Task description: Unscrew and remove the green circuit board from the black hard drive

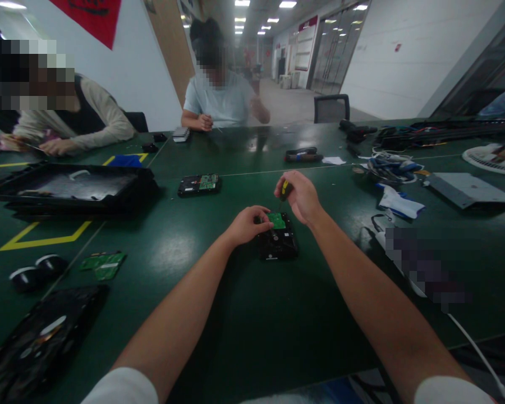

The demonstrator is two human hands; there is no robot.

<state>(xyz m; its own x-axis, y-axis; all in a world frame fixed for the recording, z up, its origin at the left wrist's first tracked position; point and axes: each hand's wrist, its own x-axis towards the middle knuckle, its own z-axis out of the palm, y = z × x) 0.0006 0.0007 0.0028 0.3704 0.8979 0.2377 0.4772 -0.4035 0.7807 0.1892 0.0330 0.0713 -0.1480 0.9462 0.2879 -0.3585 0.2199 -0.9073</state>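
A black hard drive (284, 245) with a green circuit board (279, 220) facing up lies flat on the dark green table (244, 297). My left hand (249, 225) is closed at its left edge, thumb and fingers pressed against it. Above the drive's far right corner, my right hand (302, 197) grips a screwdriver (285, 189) by its yellow and black handle. Its thin shaft points down toward the circuit board; whether the tip touches a screw I cannot tell.
Another hard drive (198, 184) lies beyond my left hand. Black trays (76, 188), loose circuit boards (104, 265) and a black casing (46, 336) are on the left. A glove (400, 202), a metal box (473, 188) and cables (389, 167) sit right. Two people (219, 98) sit across the table.
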